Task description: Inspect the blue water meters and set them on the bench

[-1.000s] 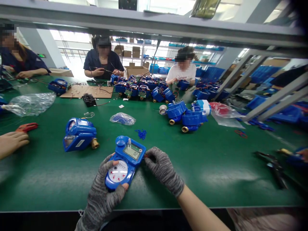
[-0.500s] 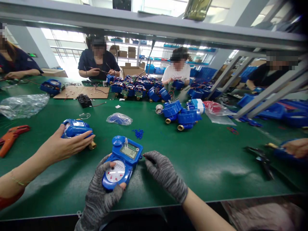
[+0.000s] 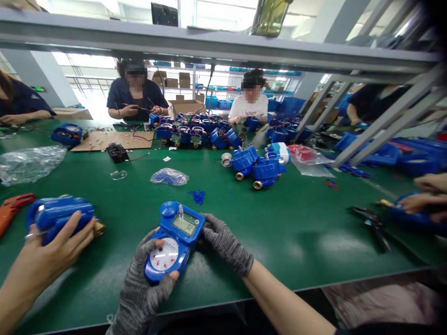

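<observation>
A blue water meter [image 3: 173, 239] with a white dial and a small LCD lies on the green table [image 3: 296, 242] in front of me. My left hand [image 3: 146, 279], in a grey fingerless glove, is wrapped around its near end, thumb beside the dial. My right hand [image 3: 223, 242], also in a grey glove, grips the meter's right side next to the LCD. A co-worker's bare hand [image 3: 45, 260] at the left holds a second blue meter [image 3: 61, 216] with a brass fitting.
A pile of blue beads [image 3: 198, 196] and a small plastic bag [image 3: 169, 177] lie beyond the meter. Blue meters [image 3: 258, 165] cluster mid-table. Black pliers [image 3: 372, 223] lie right, an orange tool [image 3: 12, 207] left. Other people work around the table under a metal frame [image 3: 209, 44].
The co-worker's hand reached in from the left, took the second blue meter and drew it toward the table's near-left. My right hand closed in against my meter's side.
</observation>
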{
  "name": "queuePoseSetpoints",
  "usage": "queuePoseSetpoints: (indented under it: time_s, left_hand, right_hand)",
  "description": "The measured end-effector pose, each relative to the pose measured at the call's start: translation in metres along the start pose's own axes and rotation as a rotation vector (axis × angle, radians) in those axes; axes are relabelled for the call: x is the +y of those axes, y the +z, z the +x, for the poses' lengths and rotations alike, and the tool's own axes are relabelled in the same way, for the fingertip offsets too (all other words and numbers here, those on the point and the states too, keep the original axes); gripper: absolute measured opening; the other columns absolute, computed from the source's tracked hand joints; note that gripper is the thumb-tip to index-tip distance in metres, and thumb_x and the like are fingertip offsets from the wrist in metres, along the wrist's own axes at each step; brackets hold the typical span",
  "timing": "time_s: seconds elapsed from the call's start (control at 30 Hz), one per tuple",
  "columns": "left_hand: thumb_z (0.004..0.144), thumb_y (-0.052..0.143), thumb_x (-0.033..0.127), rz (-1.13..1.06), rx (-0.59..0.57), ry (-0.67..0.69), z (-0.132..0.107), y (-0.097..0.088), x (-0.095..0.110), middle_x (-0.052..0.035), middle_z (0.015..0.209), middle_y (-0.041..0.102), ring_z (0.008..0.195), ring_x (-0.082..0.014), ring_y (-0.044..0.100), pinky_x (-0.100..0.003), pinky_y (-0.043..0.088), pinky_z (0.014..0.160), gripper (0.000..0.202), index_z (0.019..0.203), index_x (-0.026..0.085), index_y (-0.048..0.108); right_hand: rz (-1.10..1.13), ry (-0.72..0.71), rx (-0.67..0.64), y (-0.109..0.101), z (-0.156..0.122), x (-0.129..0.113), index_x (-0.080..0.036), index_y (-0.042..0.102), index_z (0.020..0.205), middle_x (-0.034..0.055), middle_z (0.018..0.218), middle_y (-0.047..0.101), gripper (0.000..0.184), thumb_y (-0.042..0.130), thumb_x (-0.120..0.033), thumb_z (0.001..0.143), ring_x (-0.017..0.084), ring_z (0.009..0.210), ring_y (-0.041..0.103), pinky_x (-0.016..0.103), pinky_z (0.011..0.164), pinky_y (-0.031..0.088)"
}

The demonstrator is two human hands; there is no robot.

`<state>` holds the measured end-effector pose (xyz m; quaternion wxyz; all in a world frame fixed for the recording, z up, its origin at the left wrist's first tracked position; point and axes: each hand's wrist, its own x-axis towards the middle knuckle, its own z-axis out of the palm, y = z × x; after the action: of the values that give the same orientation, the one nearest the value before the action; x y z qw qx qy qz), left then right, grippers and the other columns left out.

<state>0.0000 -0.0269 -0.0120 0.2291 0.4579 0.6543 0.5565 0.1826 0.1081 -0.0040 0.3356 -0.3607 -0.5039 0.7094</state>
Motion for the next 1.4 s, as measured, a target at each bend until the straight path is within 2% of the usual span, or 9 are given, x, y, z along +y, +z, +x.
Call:
queuePoseSetpoints:
  time_s: [0.13, 0.27, 0.4, 0.47, 0.63, 0.93, 1.1, 1.27, 1.4]
  left_hand:
    - [0.070, 0.076, 0.054, 0.051, 0.065, -0.106, 0.005, -0.013, 0.006, -0.0023, 0.131, 0.059, 0.119, -0.0367, 0.056, -0.056, 0.043, 0.106, 0.055, 0.119, 0.033, 0.060]
    - [0.080, 0.061, 0.063, 0.129, 0.218, -0.188, 0.011, -0.021, 0.008, -0.0053, 0.132, 0.057, 0.126, -0.0367, 0.049, -0.060, 0.027, 0.113, 0.059, 0.128, 0.031, 0.055]
    - [0.079, 0.062, 0.064, 0.082, 0.241, -0.188, 0.023, -0.016, 0.010, -0.0054, 0.128, 0.060, 0.123, -0.0355, 0.051, -0.058, 0.028, 0.113, 0.057, 0.123, 0.029, 0.058]
    - [0.080, 0.062, 0.061, -0.004, 0.218, -0.174, 0.031, -0.013, 0.011, -0.0051, 0.128, 0.061, 0.124, -0.0344, 0.051, -0.056, 0.028, 0.114, 0.053, 0.121, 0.028, 0.060]
    - [0.079, 0.066, 0.057, -0.164, 0.134, -0.178, 0.047, -0.011, 0.010, -0.0069, 0.135, 0.059, 0.128, -0.0337, 0.050, -0.052, 0.030, 0.115, 0.056, 0.124, 0.025, 0.061]
    - [0.083, 0.066, 0.050, -0.317, 0.065, -0.161, 0.061, -0.009, 0.001, -0.0059, 0.136, 0.059, 0.125, -0.0303, 0.053, -0.040, 0.042, 0.106, 0.046, 0.121, 0.024, 0.064]
    - [0.086, 0.063, 0.046, -0.325, 0.040, -0.137, 0.061, -0.011, -0.003, -0.0067, 0.137, 0.058, 0.125, -0.0298, 0.053, -0.040, 0.041, 0.107, 0.043, 0.122, 0.023, 0.062]
    - [0.089, 0.060, 0.042, -0.328, 0.029, -0.097, 0.063, -0.009, -0.001, -0.0067, 0.134, 0.059, 0.122, -0.0279, 0.054, -0.038, 0.040, 0.106, 0.039, 0.122, 0.022, 0.062]
    - [0.089, 0.059, 0.041, -0.369, -0.002, -0.093, 0.065, -0.008, -0.002, -0.0074, 0.134, 0.059, 0.119, -0.0275, 0.056, -0.036, 0.044, 0.100, 0.038, 0.122, 0.021, 0.061]
  right_hand:
    - [0.031, -0.042, 0.058, 0.017, -0.024, 0.023, -0.020, 0.056, 0.116, 0.0004, 0.078, 0.065, 0.041, 0.064, -0.039, 0.081, 0.011, 0.059, 0.057, 0.023, 0.054, 0.046]
    - [-0.125, -0.003, -0.135, 0.006, -0.028, 0.024, -0.021, 0.052, 0.128, 0.0030, 0.087, 0.068, 0.050, 0.065, -0.038, 0.083, 0.015, 0.069, 0.064, 0.028, 0.062, 0.052]
    - [-0.883, -0.241, 0.251, -0.046, 0.035, -0.001, -0.018, 0.062, 0.117, 0.0054, 0.102, 0.070, 0.030, 0.054, -0.027, 0.089, 0.017, 0.089, 0.065, 0.029, 0.081, 0.052]
    - [-1.022, -0.249, 0.330, -0.067, 0.075, -0.010, -0.016, 0.064, 0.114, 0.0077, 0.106, 0.070, 0.029, 0.053, -0.018, 0.088, 0.018, 0.095, 0.064, 0.031, 0.090, 0.048]
    - [-1.197, -0.213, 0.327, -0.077, 0.130, -0.012, -0.019, 0.071, 0.104, 0.0075, 0.102, 0.071, 0.025, 0.058, -0.016, 0.083, 0.020, 0.094, 0.063, 0.028, 0.088, 0.045]
    - [-1.317, -0.180, 0.306, -0.072, 0.144, -0.016, -0.017, 0.070, 0.093, 0.0099, 0.098, 0.069, 0.017, 0.054, -0.022, 0.090, 0.020, 0.088, 0.062, 0.028, 0.080, 0.045]
    - [-1.257, -0.254, 0.282, -0.064, 0.109, -0.026, -0.015, 0.065, 0.096, 0.0091, 0.097, 0.068, 0.019, 0.048, -0.023, 0.094, 0.018, 0.088, 0.061, 0.027, 0.082, 0.046]
    - [-1.010, -0.596, -0.084, -0.037, 0.025, -0.027, -0.018, 0.062, 0.095, 0.0048, 0.093, 0.065, 0.015, 0.049, -0.026, 0.094, 0.016, 0.086, 0.059, 0.027, 0.081, 0.048]
    - [-1.043, -0.654, -0.165, -0.021, -0.008, -0.018, -0.019, 0.064, 0.096, 0.0065, 0.091, 0.064, 0.019, 0.047, -0.027, 0.096, 0.017, 0.086, 0.058, 0.029, 0.082, 0.048]
